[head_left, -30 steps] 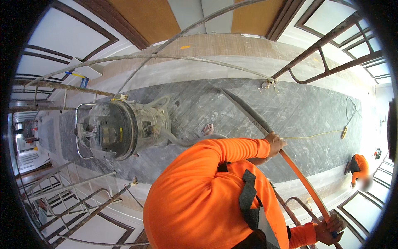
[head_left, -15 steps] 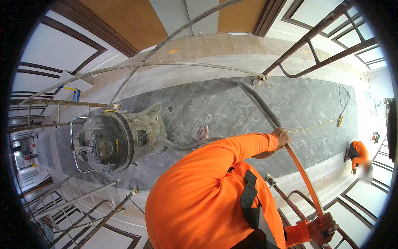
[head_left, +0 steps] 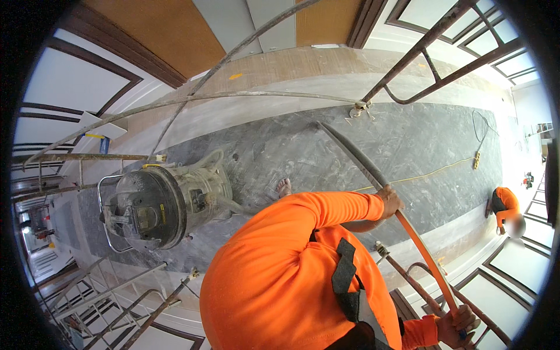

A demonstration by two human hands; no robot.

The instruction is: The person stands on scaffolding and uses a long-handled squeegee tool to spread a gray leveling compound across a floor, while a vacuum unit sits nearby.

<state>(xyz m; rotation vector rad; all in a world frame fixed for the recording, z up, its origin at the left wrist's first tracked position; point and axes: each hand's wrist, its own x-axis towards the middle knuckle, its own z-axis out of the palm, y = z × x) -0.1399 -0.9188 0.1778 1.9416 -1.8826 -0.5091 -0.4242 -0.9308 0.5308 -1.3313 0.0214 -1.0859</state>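
I look down over my orange-sleeved torso. My left hand is stretched forward and closed around a long pole. The pole is orange near my hands and dusty grey farther off, and its far end rests on the dark grey floor. My right hand grips the pole's near end at the lower right. A bare foot shows just ahead of my body. A dusty industrial vacuum drum with a hose stands to my left.
Rusty scaffold frames and long grey tubes cross the floor ahead, with more frames at the lower left. A yellow cable runs to a socket strip. Another person in orange crouches at the right. White panelled walls flank the floor.
Both hands keep their hold on the pole. Its far end swung slightly right and then back, and the view shifted a little.
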